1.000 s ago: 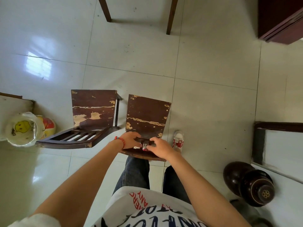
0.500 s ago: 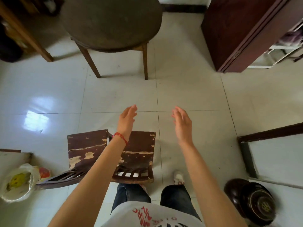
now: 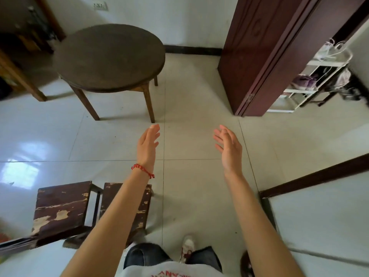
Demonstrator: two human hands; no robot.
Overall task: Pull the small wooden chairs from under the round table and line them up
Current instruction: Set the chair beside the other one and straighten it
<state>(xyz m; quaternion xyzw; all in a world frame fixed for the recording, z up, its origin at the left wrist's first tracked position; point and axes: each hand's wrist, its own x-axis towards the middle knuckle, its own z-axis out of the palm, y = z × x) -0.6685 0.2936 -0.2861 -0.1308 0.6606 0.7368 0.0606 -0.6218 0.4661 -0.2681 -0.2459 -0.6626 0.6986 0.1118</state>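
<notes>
Step in hand: judged from the layout, reaching back toward the round table [image 3: 110, 56] to look for another chair; no chair shows under it in this view.
How to do it well: check the far side between the legs first, then take any chair by its backrest with both hands and slide it low over the tiled floor [image 3: 199, 140] so it lands square beside the others.
Left hand [image 3: 148, 145]: spread flat, fingers straight, holding nothing, touching nothing; a red bracelet [image 3: 142, 170] at the wrist.
Right hand [image 3: 228, 148]: spread loosely, palm inward, empty, in the air.
Left chair [image 3: 61, 206]: below and left of the left hand.
Right chair [image 3: 142, 206]: just beside it, partly hidden under the left forearm.
</notes>
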